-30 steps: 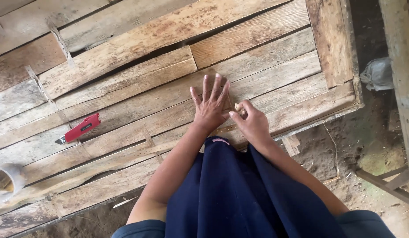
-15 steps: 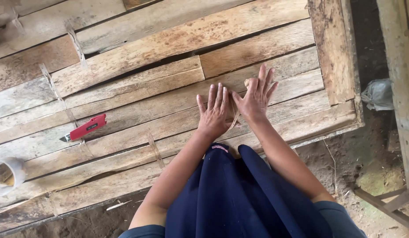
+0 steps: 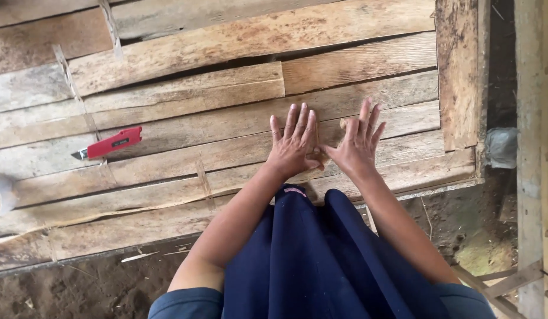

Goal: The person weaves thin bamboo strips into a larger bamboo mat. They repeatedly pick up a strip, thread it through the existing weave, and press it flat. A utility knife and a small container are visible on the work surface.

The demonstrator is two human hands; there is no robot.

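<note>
Both of our hands lie flat and unclenched, gripping nothing: palms down, fingers spread and pointing away from us, pressed on the wooden platform (image 3: 238,136).

Our left hand (image 3: 294,147) rests with its fingers (image 3: 293,121) close together on one of the long planks. Our right hand (image 3: 357,147) sits just beside it, fingers (image 3: 365,115) fanned a little wider. Thumbs nearly meet between the two palms.

Under and between the hands we see a thin pale strip (image 3: 325,155) of some flat material, lying along the plank. It shows in the gap between the thumbs, and a small pale bit peeks out near the right index finger. We cannot tell how far it runs beneath the palms, nor what it is made of.

Dark blue cloth (image 3: 321,260) hangs between our forearms, from the platform's near edge down toward the camera.

Well to the left, apart from both hands, a red utility knife (image 3: 111,143) lies on the planks, blade end pointing left. Farther left, at the frame edge, part of a roll of tape (image 3: 1,195) is visible.

Planks are rough, weathered, unevenly joined, with thin strips crossing them. An upright board (image 3: 457,71) closes the platform's right end. Bare earth (image 3: 79,289) lies below the near edge.
</note>
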